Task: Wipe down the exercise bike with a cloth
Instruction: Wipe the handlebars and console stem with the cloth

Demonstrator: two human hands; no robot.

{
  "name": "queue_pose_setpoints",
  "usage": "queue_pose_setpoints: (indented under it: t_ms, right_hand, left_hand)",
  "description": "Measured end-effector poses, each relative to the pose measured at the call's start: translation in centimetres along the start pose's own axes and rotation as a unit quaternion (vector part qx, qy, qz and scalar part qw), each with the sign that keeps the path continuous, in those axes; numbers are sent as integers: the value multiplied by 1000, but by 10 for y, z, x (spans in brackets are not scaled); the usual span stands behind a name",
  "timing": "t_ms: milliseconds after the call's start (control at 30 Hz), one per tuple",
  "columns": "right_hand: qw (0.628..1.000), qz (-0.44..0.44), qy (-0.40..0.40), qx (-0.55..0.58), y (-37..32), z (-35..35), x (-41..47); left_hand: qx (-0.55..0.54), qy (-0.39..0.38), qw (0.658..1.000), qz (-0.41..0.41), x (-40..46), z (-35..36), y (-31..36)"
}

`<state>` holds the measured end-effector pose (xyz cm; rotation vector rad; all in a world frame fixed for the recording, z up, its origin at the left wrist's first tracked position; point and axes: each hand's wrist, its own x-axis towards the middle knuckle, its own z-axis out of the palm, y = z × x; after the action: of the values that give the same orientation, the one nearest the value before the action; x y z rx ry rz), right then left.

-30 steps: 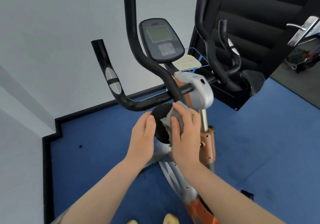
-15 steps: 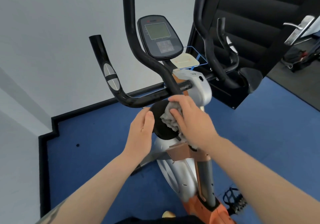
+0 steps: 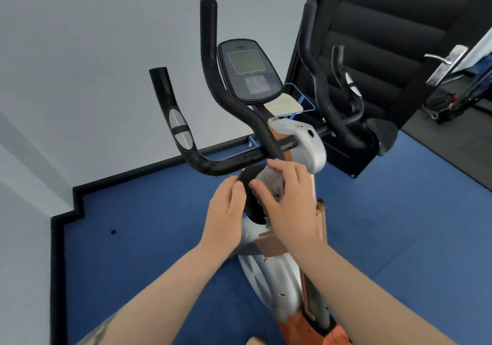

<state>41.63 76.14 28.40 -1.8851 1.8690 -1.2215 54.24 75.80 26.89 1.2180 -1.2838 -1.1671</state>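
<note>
The exercise bike stands in the middle of the view, silver and orange, with black handlebars and a grey console. Below the handlebar stem sits a round black knob. My right hand holds a crumpled grey cloth and presses it against the knob's face. My left hand lies against the knob's left edge with its fingers fairly straight. Most of the knob is hidden behind both hands.
A blue carpeted floor with a black skirting edge surrounds the bike. A white wall is at the left and back. A black padded panel and a door with a metal handle stand at the right.
The camera has shifted, so the bike sits lower and further right in the frame. My right hand with the cloth has moved across the knob's face; my left hand stays on its edge.
</note>
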Motion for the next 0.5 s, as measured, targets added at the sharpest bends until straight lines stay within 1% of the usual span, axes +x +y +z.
queue_pose_setpoints:
  t_ms: [67,200,267,333,367,400,433,500]
  right_hand:
    - [1000,4,1,15,1,3,-2]
    - [999,-15,-46,-18,3,-10,16]
    - [998,15,-49,-20,-1,-11,20]
    - [997,67,-13,-33,-10,-2,8]
    - [996,68,17,-53,-13,5,-2]
    - [995,52,36,-81,-15,11,-10]
    - [993,32,34,-106,-15,12,-14]
    - [992,18,-21,-121,-10,4,-3]
  left_hand:
    - [7,-6,1000,1,1,-1,0]
    - [31,-34,999,5,4,-7,0]
    - [34,-46,998,8,5,-9,1]
    - [29,-50,998,2,4,-9,1]
    - [25,-51,998,-2,4,-10,1]
    - [19,-53,998,-3,4,-10,1]
    - [16,-55,998,0,4,-11,2]
    - [25,-62,998,10,5,-12,2]
